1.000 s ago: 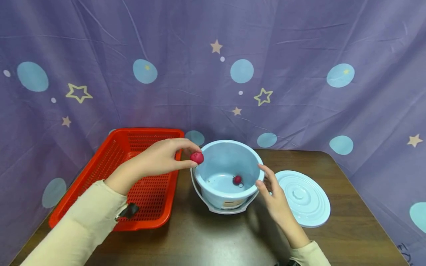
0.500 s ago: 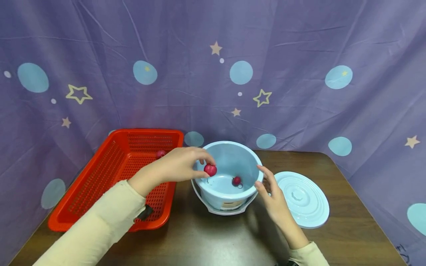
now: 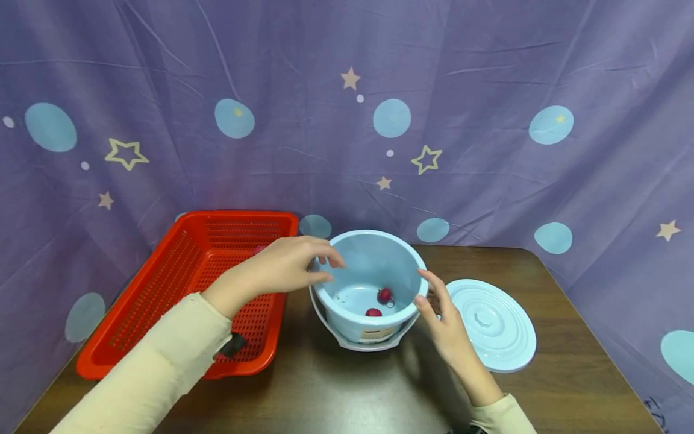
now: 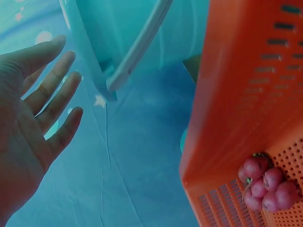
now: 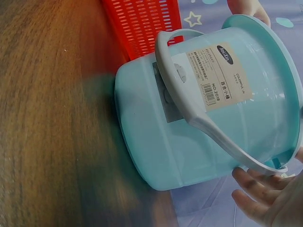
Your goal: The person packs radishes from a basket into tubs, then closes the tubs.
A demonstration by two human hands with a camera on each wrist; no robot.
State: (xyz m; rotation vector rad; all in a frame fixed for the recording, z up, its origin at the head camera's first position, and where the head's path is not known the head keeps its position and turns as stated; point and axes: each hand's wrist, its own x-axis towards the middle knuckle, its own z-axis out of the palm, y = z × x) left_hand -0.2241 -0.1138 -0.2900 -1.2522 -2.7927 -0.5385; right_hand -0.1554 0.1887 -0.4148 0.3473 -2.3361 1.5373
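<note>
Here, two hands [image 3: 284,264] [image 3: 449,330] flank one bucket [image 3: 349,325], two red radishes [image 3: 384,295] visible inside.

Left sleeve [image 3: 146,367] was long, pale cream, plain fabric, lightly wrinkled, ending near the wrist. Small black piece [image 3: 234,345] showed by its cuff, details unclear. Right sleeve [image 3: 503,415] was same cream, mostly cut off; dark bit [image 3: 476,429] at cuff.

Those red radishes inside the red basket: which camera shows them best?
The left wrist view: it looks into the red basket and shows the radishes uncovered, bunched together. The head view gives only a red sliver beyond the left hand. The right wrist view shows part of the basket but none of those radishes.
</note>
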